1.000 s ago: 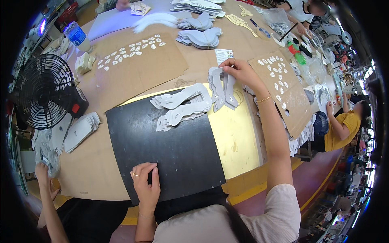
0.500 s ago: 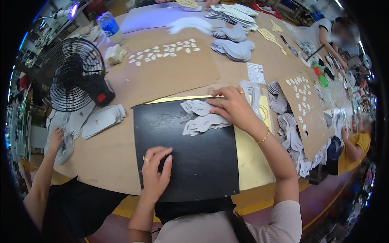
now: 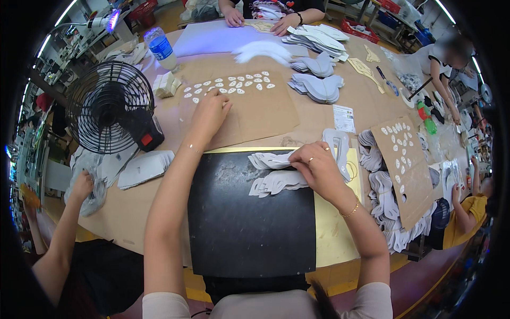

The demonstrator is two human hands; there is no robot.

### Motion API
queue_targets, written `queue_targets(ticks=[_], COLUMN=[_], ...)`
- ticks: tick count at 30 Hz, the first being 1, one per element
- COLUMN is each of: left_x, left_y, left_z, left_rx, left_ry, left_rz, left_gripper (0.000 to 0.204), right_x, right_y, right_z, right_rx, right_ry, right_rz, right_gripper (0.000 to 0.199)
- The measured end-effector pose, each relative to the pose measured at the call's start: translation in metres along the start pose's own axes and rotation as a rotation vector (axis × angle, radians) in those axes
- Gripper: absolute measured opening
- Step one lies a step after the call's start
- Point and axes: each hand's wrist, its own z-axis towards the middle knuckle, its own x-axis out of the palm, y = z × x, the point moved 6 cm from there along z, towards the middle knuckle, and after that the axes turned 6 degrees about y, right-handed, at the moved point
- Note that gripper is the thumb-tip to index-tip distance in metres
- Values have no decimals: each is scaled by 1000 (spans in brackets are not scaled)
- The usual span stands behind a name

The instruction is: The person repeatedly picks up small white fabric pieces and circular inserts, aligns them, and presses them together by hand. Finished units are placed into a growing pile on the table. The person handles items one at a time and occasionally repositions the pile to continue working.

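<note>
pinched grey cutouts (image 3: 271, 161) on the black mat (image 3: 249, 234) with right hand (image 3: 319, 166), risking tug-skewed layers, and reached beyond with left hand (image 3: 211, 112), unclear whether pinching, perhaps brushing white pieces (image 3: 239, 84) askew.

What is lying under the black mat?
A yellow sheet sticks out past the far and right edges of the black mat. Anything under the mat's middle is covered and cannot be seen.

tube lights (image 3: 445, 11) glow over a maroon and yellow floor (image 3: 417, 279).
</note>
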Motion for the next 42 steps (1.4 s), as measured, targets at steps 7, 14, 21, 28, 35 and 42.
queue_targets(ticks=[7, 14, 21, 28, 35, 42], left_x=[41, 59, 67, 45, -3, -7], left_y=[3, -4, -11, 3, -97, -149], left_z=[58, 84, 93, 76, -65, -246], left_rx=[-10, -190, -133, -73, 402, 783], left_ry=[29, 159, 138, 66, -114, 157], left_rz=[151, 232, 314, 395, 5, -107], left_gripper=[24, 17, 20, 18, 11, 27], right_x=[-36, -48, -42, -44, -11, -2], right_y=[-1, -1, 4, 31, -19, 59], right_z=[-17, -37, -55, -77, -156, -136], right_rx=[309, 489, 603, 506, 833, 391], right_ry=[-107, -200, -149, -176, -154, 99], right_rz=[374, 787, 910, 1369, 530, 2], right_gripper=[12, 10, 13, 18, 31, 41])
